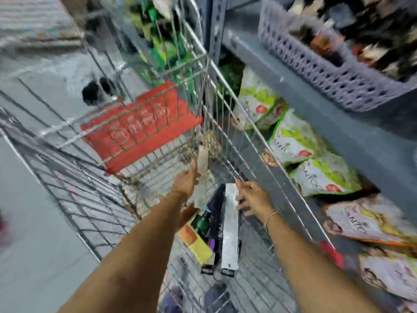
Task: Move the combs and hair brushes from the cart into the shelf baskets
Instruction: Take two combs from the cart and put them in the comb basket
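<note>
Lying in the cart (259,123), long silvery pack (230,231), blurred.

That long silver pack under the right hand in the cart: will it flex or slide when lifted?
The silver pack looks straight-edged and boxy, so probably stiff. Its glossy surface may be slippery. It leans on other items, so they may shift.

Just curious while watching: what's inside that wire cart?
Inside the wire cart: a long silvery pack, dark packs beside it, something yellow. The arms and blur hide the rest.
</note>
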A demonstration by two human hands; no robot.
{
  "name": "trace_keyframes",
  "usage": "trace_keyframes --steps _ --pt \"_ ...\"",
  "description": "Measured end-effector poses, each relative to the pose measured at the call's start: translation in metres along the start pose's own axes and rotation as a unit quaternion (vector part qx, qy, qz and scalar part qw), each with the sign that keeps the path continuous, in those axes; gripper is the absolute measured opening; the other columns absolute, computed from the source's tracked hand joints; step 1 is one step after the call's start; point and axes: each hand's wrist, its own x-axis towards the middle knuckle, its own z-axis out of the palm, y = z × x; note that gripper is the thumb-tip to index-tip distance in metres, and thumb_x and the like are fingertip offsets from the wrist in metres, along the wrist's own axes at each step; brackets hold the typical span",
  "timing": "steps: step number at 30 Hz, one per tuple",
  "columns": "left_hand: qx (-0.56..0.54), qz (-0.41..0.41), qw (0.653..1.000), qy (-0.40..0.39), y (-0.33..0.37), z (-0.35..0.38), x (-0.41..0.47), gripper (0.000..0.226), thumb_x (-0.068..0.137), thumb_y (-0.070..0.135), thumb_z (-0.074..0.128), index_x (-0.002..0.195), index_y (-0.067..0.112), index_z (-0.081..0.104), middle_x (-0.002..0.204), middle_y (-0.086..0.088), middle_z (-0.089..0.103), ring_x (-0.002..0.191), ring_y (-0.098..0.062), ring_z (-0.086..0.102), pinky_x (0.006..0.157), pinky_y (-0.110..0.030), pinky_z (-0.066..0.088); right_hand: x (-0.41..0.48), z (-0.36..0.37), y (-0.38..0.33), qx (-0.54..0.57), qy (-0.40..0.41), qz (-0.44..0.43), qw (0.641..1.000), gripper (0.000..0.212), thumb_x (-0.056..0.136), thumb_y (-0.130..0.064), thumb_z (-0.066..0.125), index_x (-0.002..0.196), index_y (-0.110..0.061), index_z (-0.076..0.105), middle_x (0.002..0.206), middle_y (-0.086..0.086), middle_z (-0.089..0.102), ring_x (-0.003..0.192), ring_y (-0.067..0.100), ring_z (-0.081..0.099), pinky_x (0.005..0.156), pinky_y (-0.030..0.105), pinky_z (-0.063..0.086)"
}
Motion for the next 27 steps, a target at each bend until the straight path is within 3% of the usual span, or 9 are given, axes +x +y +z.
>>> trace_keyframes --steps 4,6,9,11,13,18,21,25,27 --pt "0.083 -0.031 0.992 0.089 -0.022 0.001 0.025 0.081 0.086 0.065 0.023 0.118 0.001 0.063 0.123 -0.024 0.063 0.112 -0.039 0.058 0.103 -0.046 0.042 0.032 0.011 0.037 -0.062 0.012 0.018 0.998 0.027 0.084 -0.031 0.062 0.089 -0.006 0.057 0.078 0.009 0.053 0.054 0.01 0.052 0.046 0.021 0.041" --pt "0.132 -0.054 0.984 0.103 -0.032 0.006 0.039 0.076 0.092 0.058 0.022 0.126 -0.001 0.056 0.129 -0.031 0.056 0.118 -0.043 0.054 0.105 -0.047 0.038 0.044 0.016 0.057 -0.124 0.016 0.018 0.992 0.022 0.083 -0.02 0.065 0.071 -0.014 0.047 0.061 0.0 0.043 0.052 0.009 0.048 0.048 0.017 0.04" --pt "0.272 -0.043 0.957 0.093 -0.035 0.013 0.057 0.054 0.097 0.044 0.027 0.137 0.012 0.045 0.138 -0.021 0.051 0.123 -0.037 0.051 0.103 -0.039 0.038 0.05 0.023 0.072 -0.216 0.02 0.026 0.976 0.029 0.079 -0.025 0.07 0.078 -0.016 0.042 0.061 -0.005 0.038 0.055 0.004 0.038 0.043 0.007 0.035" --pt "0.303 -0.029 0.948 0.091 -0.036 0.021 0.072 0.044 0.094 0.037 0.039 0.131 0.014 0.05 0.132 -0.017 0.057 0.118 -0.033 0.055 0.096 -0.037 0.042 0.055 0.033 0.085 -0.281 0.037 0.044 0.958 0.047 0.072 -0.039 0.073 0.099 -0.008 0.05 0.086 0.011 0.061 0.078 0.023 0.06 0.061 0.026 0.047" --pt "0.307 -0.027 0.946 0.099 -0.04 0.03 0.085 0.04 0.091 0.03 0.047 0.124 0.007 0.056 0.127 -0.017 0.061 0.115 -0.033 0.057 0.092 -0.036 0.045 0.057 0.041 0.089 -0.327 0.062 0.056 0.941 0.06 0.072 -0.042 0.071 0.112 -0.003 0.05 0.111 0.021 0.063 0.101 0.034 0.06 0.07 0.033 0.044" --pt "0.306 -0.057 0.943 0.116 -0.048 0.046 0.095 0.04 0.09 0.017 0.049 0.127 0.001 0.044 0.128 -0.021 0.057 0.12 -0.036 0.053 0.096 -0.041 0.045 0.048 0.039 0.083 -0.364 0.153 -0.004 0.919 0.019 0.077 -0.023 0.062 0.09 -0.013 0.053 0.115 0.011 0.055 0.094 0.027 0.055 0.062 0.03 0.042" --pt "0.349 -0.06 0.925 0.14 -0.048 0.051 0.09 0.045 0.086 0.005 0.051 0.13 0.006 0.045 0.128 -0.019 0.052 0.119 -0.035 0.051 0.099 -0.042 0.047 0.041 0.036 0.08 -0.418 0.182 -0.027 0.89 0.029 0.08 -0.018 0.058 0.106 -0.01 0.047 0.128 0.011 0.04 0.105 0.025 0.048 0.064 0.031 0.05" --pt "0.384 -0.023 0.91 0.157 -0.048 0.062 0.071 0.045 0.083 0.004 0.052 0.128 0.009 0.052 0.123 -0.017 0.051 0.113 -0.033 0.052 0.094 -0.04 0.047 0.034 0.037 0.084 -0.443 0.071 -0.025 0.893 0.057 0.082 -0.058 0.044 0.117 -0.014 0.045 0.133 0.012 0.039 0.106 0.028 0.053 0.078 0.038 0.052" --pt "0.398 -0.039 0.906 0.138 -0.054 0.065 0.065 0.047 0.082 0.004 0.054 0.129 0.006 0.051 0.125 -0.017 0.05 0.115 -0.034 0.051 0.096 -0.041 0.047 0.032 0.037 0.088 -0.397 0.058 -0.014 0.916 0.058 0.08 -0.059 0.045 0.117 -0.013 0.045 0.13 0.012 0.043 0.105 0.027 0.056 0.077 0.038 0.054"
